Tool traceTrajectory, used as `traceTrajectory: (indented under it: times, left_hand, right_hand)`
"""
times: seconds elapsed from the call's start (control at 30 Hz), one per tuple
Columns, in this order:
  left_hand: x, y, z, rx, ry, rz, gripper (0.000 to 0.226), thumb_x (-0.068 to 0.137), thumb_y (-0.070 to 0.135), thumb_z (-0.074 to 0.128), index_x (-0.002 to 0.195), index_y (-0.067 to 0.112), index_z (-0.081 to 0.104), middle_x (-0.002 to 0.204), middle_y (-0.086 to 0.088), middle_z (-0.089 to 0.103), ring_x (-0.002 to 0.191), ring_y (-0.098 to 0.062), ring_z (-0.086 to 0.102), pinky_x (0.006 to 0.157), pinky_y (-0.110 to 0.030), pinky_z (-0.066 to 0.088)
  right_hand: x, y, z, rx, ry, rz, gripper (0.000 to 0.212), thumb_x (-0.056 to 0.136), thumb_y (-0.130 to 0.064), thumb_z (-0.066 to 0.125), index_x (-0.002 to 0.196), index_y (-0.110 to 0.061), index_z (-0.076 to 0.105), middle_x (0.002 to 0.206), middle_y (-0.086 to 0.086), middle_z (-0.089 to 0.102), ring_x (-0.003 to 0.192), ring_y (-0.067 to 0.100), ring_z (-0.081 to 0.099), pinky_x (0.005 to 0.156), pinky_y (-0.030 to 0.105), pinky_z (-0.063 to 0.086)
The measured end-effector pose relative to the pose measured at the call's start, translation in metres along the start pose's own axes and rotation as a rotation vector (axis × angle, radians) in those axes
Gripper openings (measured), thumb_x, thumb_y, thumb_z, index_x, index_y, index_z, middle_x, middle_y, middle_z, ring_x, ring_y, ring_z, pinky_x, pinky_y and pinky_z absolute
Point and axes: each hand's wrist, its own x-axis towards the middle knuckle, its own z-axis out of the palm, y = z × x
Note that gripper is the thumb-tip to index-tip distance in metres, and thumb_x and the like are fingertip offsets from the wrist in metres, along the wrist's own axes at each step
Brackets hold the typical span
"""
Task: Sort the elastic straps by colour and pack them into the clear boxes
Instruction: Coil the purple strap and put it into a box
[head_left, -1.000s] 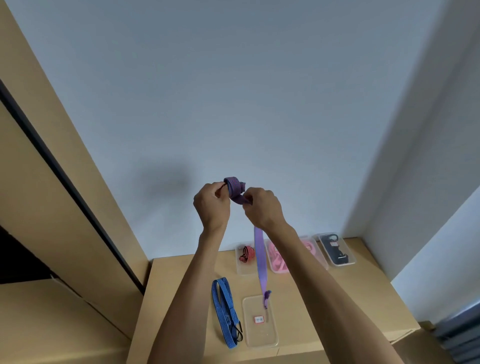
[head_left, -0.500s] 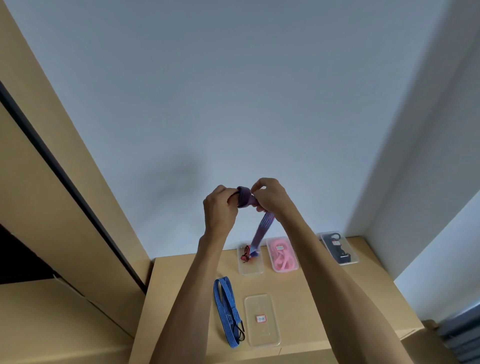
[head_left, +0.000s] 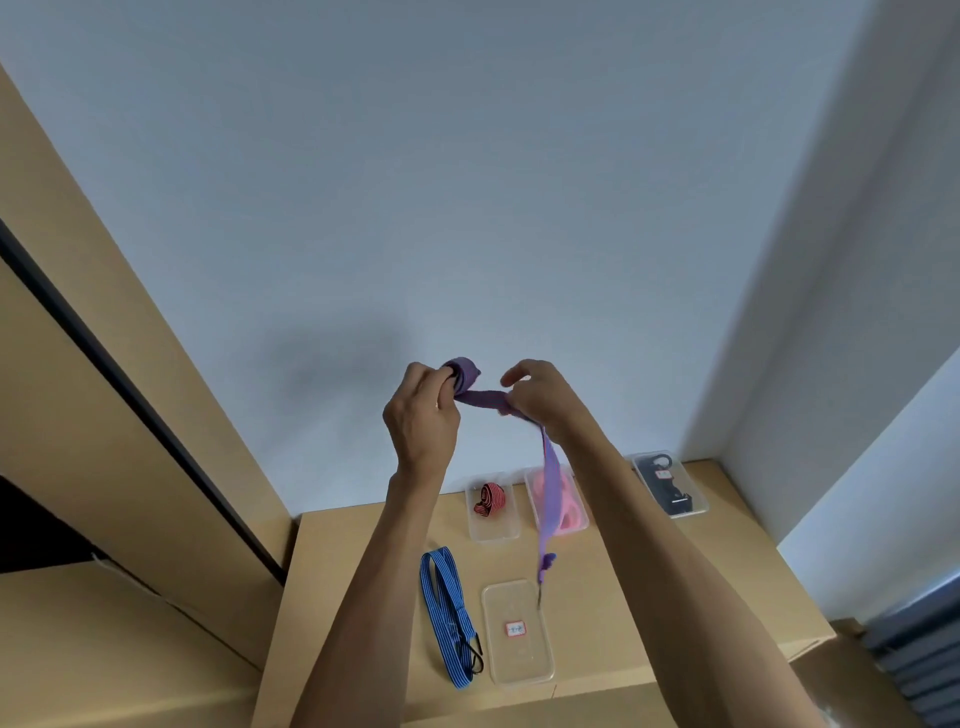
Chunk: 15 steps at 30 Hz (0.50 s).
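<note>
Purple strap (head_left: 483, 399): sitting mid-frame, held up in the air betw both hands; one end wound into a small roll at its left, a flat stretch running right, the rest hanging down toward the table.
Strap tail (head_left: 546, 561): dangling just above the empty clear box, dark hook at the tip.
Left hand (head_left: 422, 418): fingers curling round the rolled end, gripping it.
Right hand (head_left: 540, 392): thumb + fingers pinching the flat stretch, just right of the roll; index finger lifting loose above.
Empty clear box (head_left: 517, 631): lying lower centre on the table, small red-edged label inside.
Blue strap (head_left: 448, 613): lying loose on the table just left of the empty box, striped, black hook at its near end.
Red strap box (head_left: 492, 506): sitting behind, centre, holding a rolled red/black strap.
Pink strap box (head_left: 571, 512): sitting just right of the red one, partly hidden by the hanging purple strap.
Black strap box (head_left: 670, 483): sitting far right by the wall corner.
Table (head_left: 363, 561): tan wood, filling the lower frame.
Wall (head_left: 467, 182): pale, filling the upper frame.
</note>
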Motion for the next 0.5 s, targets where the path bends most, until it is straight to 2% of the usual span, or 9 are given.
traceTrajectory:
  times: [0.07,0.13,0.2,0.23,0.27,0.33,0.4,0.43,0.5]
  left_hand:
    - [0.002,-0.001,0.001,0.034,0.057,0.015,0.014,0.081,-0.007,0.072,0.084,0.006,0.075,0.074,-0.007,0.060,0.052,-0.023,0.049,0.051,-0.023,0.025]
    - [0.003,-0.002,0.002,0.047,0.061,0.027,0.013,0.080,-0.006,0.074,0.085,0.006,0.075,0.074,-0.006,0.060,0.052,-0.023,0.050,0.050,-0.023,0.026]
    - [0.002,0.000,0.005,0.039,-0.001,0.029,0.011,0.081,-0.003,0.075,0.084,0.008,0.076,0.073,-0.005,0.060,0.052,-0.022,0.051,0.049,-0.023,0.028]
    - [0.001,0.000,0.005,0.019,-0.060,0.018,0.009,0.082,0.001,0.074,0.084,0.009,0.077,0.073,-0.004,0.061,0.053,-0.022,0.052,0.048,-0.024,0.031]
    - [0.002,0.001,0.007,-0.009,-0.137,-0.003,0.011,0.084,0.006,0.070,0.085,0.012,0.078,0.072,-0.003,0.062,0.055,-0.023,0.053,0.049,-0.026,0.035]
    - [0.005,0.002,0.008,-0.050,-0.355,-0.034,0.021,0.085,0.009,0.061,0.087,0.018,0.080,0.072,-0.001,0.064,0.062,-0.023,0.057,0.055,-0.032,0.044]
    - [0.009,0.001,0.007,-0.109,-0.571,-0.065,0.026,0.085,0.003,0.061,0.089,0.019,0.081,0.071,0.002,0.065,0.067,-0.022,0.059,0.062,-0.034,0.048]
    - [0.012,-0.001,0.005,-0.182,-0.660,-0.109,0.026,0.085,0.000,0.062,0.089,0.017,0.081,0.069,0.003,0.064,0.067,-0.021,0.059,0.065,-0.033,0.048]
    - [0.017,-0.003,-0.003,-0.403,-0.787,-0.230,0.026,0.084,-0.007,0.062,0.085,0.013,0.078,0.066,-0.003,0.064,0.064,-0.019,0.055,0.067,-0.032,0.046]
  right_hand:
    - [-0.002,0.000,0.000,0.199,-0.069,0.073,0.031,0.093,0.005,0.039,0.113,-0.011,0.056,0.075,0.011,0.069,0.063,0.016,0.058,0.056,0.024,0.040]
    - [-0.002,0.000,-0.001,0.256,-0.081,0.057,0.028,0.094,0.001,0.039,0.116,-0.009,0.054,0.070,0.008,0.062,0.056,0.016,0.049,0.051,0.023,0.035]
    - [-0.004,-0.004,-0.001,0.151,-0.099,-0.057,0.022,0.089,-0.008,0.061,0.111,-0.007,0.062,0.073,0.005,0.060,0.056,0.014,0.046,0.052,0.023,0.034]
    - [-0.006,-0.007,-0.001,0.008,-0.112,-0.141,0.022,0.081,-0.009,0.071,0.102,-0.008,0.067,0.076,0.002,0.062,0.060,0.012,0.050,0.054,0.022,0.037]
    - [-0.007,-0.009,0.000,-0.143,-0.116,-0.219,0.020,0.075,-0.004,0.072,0.094,-0.009,0.070,0.078,-0.001,0.064,0.065,0.012,0.056,0.056,0.022,0.041]
    - [-0.005,-0.012,-0.001,-0.349,-0.092,-0.305,0.019,0.077,0.003,0.063,0.090,-0.008,0.071,0.084,0.004,0.070,0.076,0.017,0.067,0.063,0.027,0.053]
    - [-0.002,-0.011,-0.006,-0.421,-0.093,-0.359,0.018,0.083,0.002,0.059,0.091,-0.003,0.074,0.089,0.013,0.073,0.081,0.025,0.072,0.075,0.037,0.058]
    - [0.000,-0.010,-0.010,-0.460,-0.097,-0.395,0.017,0.086,-0.002,0.061,0.092,-0.004,0.076,0.091,0.013,0.073,0.084,0.025,0.070,0.078,0.036,0.056]
    - [0.005,-0.005,-0.018,-0.424,-0.116,-0.415,0.016,0.087,-0.007,0.064,0.094,-0.008,0.078,0.091,0.009,0.074,0.085,0.021,0.065,0.075,0.029,0.051]
